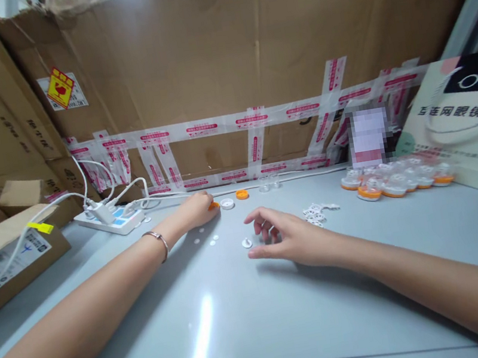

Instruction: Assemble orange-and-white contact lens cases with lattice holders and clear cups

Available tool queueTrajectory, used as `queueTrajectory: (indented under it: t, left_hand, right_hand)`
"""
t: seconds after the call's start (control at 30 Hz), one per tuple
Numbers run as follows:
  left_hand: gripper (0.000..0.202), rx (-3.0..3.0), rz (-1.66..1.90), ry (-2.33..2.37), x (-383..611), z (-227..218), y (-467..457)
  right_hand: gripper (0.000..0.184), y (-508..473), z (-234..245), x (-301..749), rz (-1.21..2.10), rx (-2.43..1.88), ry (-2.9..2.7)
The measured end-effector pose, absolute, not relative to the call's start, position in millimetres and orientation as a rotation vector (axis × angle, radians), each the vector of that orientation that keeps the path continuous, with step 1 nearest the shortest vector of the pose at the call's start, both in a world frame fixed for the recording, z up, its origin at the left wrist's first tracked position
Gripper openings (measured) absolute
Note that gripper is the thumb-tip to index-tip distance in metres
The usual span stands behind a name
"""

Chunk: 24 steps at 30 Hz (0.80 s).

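Note:
My left hand (200, 209) is at the back of the table, fingers bent onto an orange round cap (213, 206) that is mostly hidden beneath them. Just right of it lie a white round cap (227, 204) and a second orange cap (242, 194). My right hand (281, 234) hovers over the table's middle, thumb and fingers apart, holding nothing. By its fingertips a small white disc with a stem (246, 242) rests on the table. Several thin white discs (214, 240) are scattered between the hands.
Behind my right hand is a pile of white plastic pieces (315, 214). Clear cups (269, 182) stand farther back. Several clear-and-orange assembled pieces (396, 179) sit beside a paper bag (462, 131). A power strip (112, 220) and cardboard box (11, 257) are at left; a cardboard wall (202, 58) closes the back.

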<state>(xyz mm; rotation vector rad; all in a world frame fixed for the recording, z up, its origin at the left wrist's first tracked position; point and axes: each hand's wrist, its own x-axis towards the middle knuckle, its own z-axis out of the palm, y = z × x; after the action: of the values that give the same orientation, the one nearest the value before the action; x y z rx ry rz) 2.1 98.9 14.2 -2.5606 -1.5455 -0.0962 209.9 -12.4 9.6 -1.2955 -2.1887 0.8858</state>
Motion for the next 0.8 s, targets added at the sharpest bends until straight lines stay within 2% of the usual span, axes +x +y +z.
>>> queueTrajectory:
  t: [0.13, 0.33, 0.5, 0.6, 0.8]
  left_hand:
    - [0.026, -2.547, -0.218, -1.547, -2, 25, 92]
    - [0.025, -2.684, -0.419, -1.403, 0, 41, 43]
    - [0.021, -3.031, -0.744, -1.178, 12, 29, 5]
    - [0.021, -3.11, -0.792, -1.182, 14, 20, 2]
    - [0.024, -3.129, -0.72, -1.242, 14, 11, 9]
  right_hand:
    - [0.056, -12, -4, 204, 0.938, -1.327, -2.13]
    - [0.042, -10, -12, 202, 1.051, -1.19, -2.103]
    - [0.03, -11, -11, 197, 1.159, -1.06, -2.053]
    - [0.028, -10, -8, 199, 1.183, -1.109, -2.007]
    - [0.035, -7, -3, 205, 1.134, -1.205, -1.955]
